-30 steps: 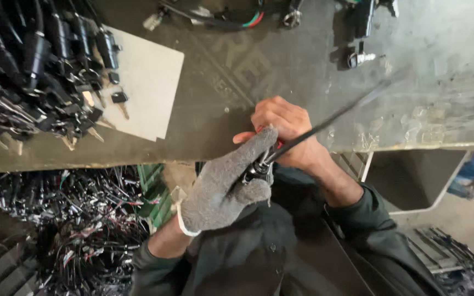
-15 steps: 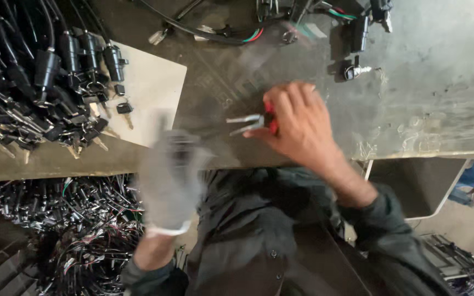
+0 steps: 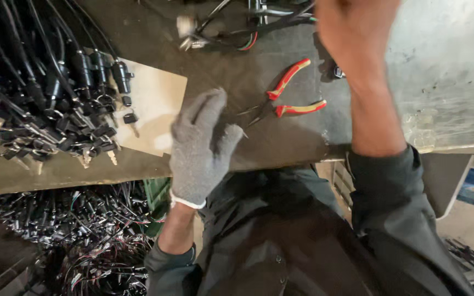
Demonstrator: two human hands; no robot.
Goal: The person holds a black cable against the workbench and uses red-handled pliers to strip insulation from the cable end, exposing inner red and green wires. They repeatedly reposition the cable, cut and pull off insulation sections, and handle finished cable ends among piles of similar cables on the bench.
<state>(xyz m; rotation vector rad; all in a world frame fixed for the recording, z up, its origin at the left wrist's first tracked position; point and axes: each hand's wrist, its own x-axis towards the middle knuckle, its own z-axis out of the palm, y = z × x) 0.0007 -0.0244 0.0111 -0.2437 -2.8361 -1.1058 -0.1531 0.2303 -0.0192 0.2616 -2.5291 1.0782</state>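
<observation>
Red-handled pliers (image 3: pixel 286 101) on bench, between both hands

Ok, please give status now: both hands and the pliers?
Left hand gloved, open, over bench edge. Right hand bare, raised, blurred, grip unclear. Red-handled pliers lying free on bench, handles spread. Nothing on them.

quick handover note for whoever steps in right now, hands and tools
Left hand: grey knit glove, fingers spread, empty, over the worn metal bench.
Right hand: bare, raised over the far side of the bench; blurred, no visible load.
Red-and-yellow-handled pliers: lying open on the bench between the hands, not held.
Black cable-and-key assemblies: piled at the left, partly on a pale card sheet.
</observation>
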